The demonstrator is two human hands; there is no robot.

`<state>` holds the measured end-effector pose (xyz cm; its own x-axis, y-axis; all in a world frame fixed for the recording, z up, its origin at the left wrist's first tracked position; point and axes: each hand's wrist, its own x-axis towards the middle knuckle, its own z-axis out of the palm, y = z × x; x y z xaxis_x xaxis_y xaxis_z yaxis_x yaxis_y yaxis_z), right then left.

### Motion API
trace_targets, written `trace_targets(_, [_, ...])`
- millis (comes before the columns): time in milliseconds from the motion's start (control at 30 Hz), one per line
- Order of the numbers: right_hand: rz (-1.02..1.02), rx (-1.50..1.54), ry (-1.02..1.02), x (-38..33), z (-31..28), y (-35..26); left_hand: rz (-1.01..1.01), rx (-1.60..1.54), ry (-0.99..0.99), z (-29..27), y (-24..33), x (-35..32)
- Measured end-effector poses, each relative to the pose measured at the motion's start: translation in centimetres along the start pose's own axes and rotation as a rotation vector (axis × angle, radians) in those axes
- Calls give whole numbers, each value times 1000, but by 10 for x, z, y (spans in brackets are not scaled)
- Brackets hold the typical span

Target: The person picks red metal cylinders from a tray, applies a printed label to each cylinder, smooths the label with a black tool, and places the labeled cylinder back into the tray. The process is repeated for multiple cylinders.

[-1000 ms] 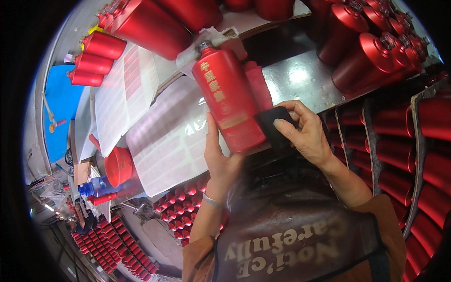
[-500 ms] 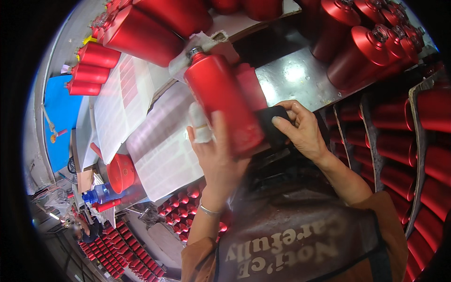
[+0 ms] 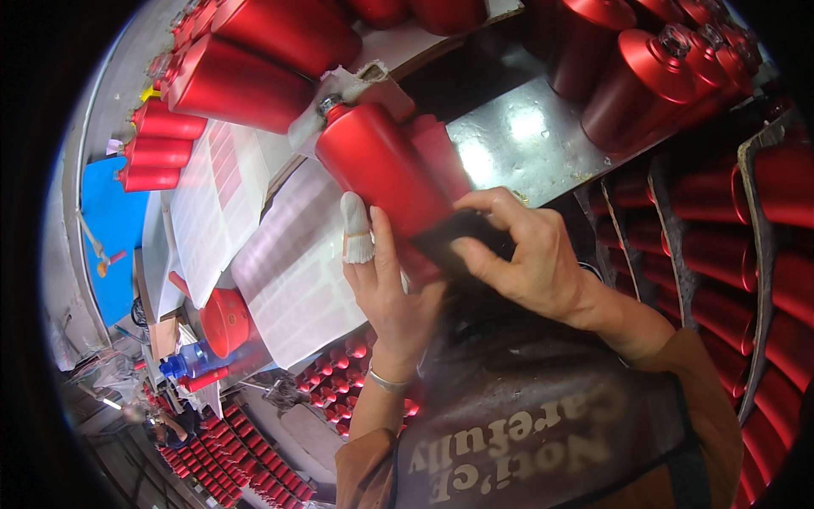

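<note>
Your head view, looking down from above
The wide fisheye is the left one of the pair on your head, facing down and forward. Your apron [image 3: 543, 382] sits at the lower edge; your left hand [image 3: 392, 293] and right hand [image 3: 538, 259] show close up around mid-frame. Past them it covers the table [image 3: 547, 161] ahead, the rack [image 3: 766, 254] close on your right and, low on the left, the far bottles [image 3: 237, 450], small with distance. Straight edges bend toward the margins.

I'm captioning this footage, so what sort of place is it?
Probably a bottle-finishing workshop: grouped matching red bottles, a rack packed with red containers, and sheets patterned with rectangles.
</note>
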<state>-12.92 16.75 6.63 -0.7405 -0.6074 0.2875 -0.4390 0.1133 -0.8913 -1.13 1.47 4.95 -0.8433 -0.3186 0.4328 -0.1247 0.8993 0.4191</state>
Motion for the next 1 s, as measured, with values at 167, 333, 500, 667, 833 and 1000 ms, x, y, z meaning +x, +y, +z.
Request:
trace_targets(167, [272, 196, -5, -8, -5, 30, -127, -184, 30, 7, -8, -12])
trace_targets(333, [334, 278, 76, -8, -14, 36, -113, -285, 96, 23, -19, -22])
trace_targets(500, [121, 243, 88, -1, -6, 2, -165, -392, 103, 28, -24, -28])
trace_targets(667, [-44, -38, -26, 1, 0, -5, -161, -382, 89, 27, -25, -30])
trace_targets(833, [242, 124, -26, -5, -15, 23, -98, -323, 73, 20, -24, -23])
trace_targets(1000, [334, 311, 2, -13, -17, 33, -417, -762, 105, 12, -5, -12])
